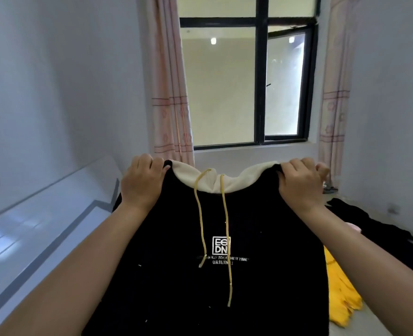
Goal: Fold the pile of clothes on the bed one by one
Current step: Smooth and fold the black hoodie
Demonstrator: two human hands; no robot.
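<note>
A black hoodie [261, 275] with a cream hood lining, two yellow drawstrings and a white chest print hangs upright in front of me, its front facing me. My left hand [142, 183] grips its left shoulder and my right hand [300, 184] grips its right shoulder, both raised at about the same height. The hoodie's lower part runs out of the bottom of the view and hides the bed beneath it. To the right, a yellow garment [341, 294] and a black garment [375, 226] lie on the bed.
A white headboard with a grey stripe [45, 238] runs along the left wall. A black-framed window [261, 81] with pink curtains [169, 93] stands straight ahead. A white wall closes in on the right.
</note>
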